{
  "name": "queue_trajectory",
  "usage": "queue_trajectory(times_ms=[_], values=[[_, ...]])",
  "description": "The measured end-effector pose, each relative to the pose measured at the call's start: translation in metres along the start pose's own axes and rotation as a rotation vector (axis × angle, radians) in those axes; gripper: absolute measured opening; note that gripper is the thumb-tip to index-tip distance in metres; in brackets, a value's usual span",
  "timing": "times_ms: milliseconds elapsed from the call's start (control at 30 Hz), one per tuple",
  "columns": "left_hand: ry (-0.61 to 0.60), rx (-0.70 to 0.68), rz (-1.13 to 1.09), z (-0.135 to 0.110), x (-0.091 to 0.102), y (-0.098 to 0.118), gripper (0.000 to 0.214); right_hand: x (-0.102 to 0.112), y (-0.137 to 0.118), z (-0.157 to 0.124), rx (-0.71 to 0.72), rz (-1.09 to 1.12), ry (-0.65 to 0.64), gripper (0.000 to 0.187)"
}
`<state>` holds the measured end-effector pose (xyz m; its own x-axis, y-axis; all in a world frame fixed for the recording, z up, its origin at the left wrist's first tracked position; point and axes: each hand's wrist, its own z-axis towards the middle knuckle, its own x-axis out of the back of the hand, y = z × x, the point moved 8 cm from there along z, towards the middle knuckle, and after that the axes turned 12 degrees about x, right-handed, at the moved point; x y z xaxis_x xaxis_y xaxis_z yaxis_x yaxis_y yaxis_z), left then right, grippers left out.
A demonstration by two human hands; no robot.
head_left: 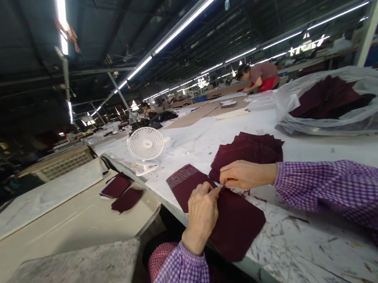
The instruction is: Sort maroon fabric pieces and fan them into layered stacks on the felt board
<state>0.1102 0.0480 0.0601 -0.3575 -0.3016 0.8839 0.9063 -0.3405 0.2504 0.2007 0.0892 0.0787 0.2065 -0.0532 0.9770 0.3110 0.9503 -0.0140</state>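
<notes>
A long dark maroon fabric piece point(240, 222) lies flat on the white worktable point(312, 245), its far end showing a lighter speckled patch. My left hand point(202, 211) rests on this piece with fingers curled, the forefinger pointing to its right edge. My right hand point(244, 174) is closed in a pinch at that same edge, fingertips almost meeting the left forefinger. What it pinches is too small to name. Just behind the hands sits a stack of maroon fabric pieces point(248, 150). Both arms wear purple checked sleeves.
A small white desk fan point(145, 147) stands at the table's left edge. A clear plastic bag of maroon pieces point(336, 103) lies at the back right. Two maroon pieces point(121, 191) sit on a lower beige table to the left. Another person point(260, 76) bends over a far table.
</notes>
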Motion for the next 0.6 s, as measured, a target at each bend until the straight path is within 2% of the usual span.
queue_trajectory(times_ms=[133, 333, 500, 600], values=[[-0.005, -0.003, 0.002, 0.0, -0.001, 0.0, 0.029, -0.004, -0.005, 0.001, 0.011, -0.125, -0.049, 0.015], [-0.028, -0.05, 0.037, -0.001, -0.005, 0.001, 0.031, -0.016, -0.019, 0.001, 0.176, -0.396, -0.122, 0.013], [-0.053, -0.087, 0.098, -0.001, -0.006, 0.005, 0.032, -0.018, -0.021, -0.008, 0.25, -0.44, -0.111, 0.017], [-0.056, -0.087, 0.095, -0.001, -0.005, 0.006, 0.032, -0.012, -0.013, -0.013, 0.179, -0.37, -0.105, 0.019]])
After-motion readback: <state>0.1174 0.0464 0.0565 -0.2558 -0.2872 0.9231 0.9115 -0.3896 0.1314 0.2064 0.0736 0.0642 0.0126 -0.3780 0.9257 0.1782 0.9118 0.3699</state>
